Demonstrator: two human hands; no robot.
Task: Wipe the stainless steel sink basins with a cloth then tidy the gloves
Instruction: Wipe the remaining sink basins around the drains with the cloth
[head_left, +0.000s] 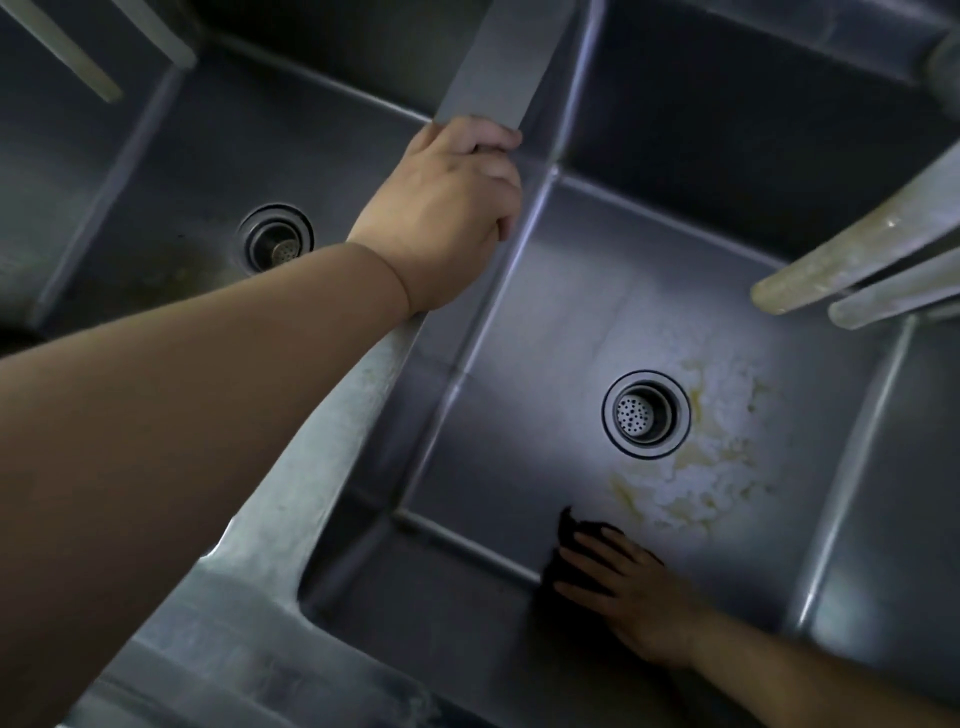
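Observation:
I look down into two stainless steel basins. My left hand (452, 208) grips the steel divider (488, 67) between the left basin (218, 156) and the right basin (545, 338). My right hand (628, 597) lies flat on the floor of the right basin, pressing a dark cloth (566, 545) against the near wall's foot. Only the cloth's left and far edges show past my fingers. A pale patch with yellowish stains (696, 483) spreads around the right drain (645, 414), just beyond the cloth. No gloves are in view.
The left basin has its own drain (276, 237) and brownish marks near it. Two pale faucet spouts (852, 270) reach over the right basin from the right. Another pale bar (67, 52) hangs at the top left. The near rim (332, 441) is scuffed and whitish.

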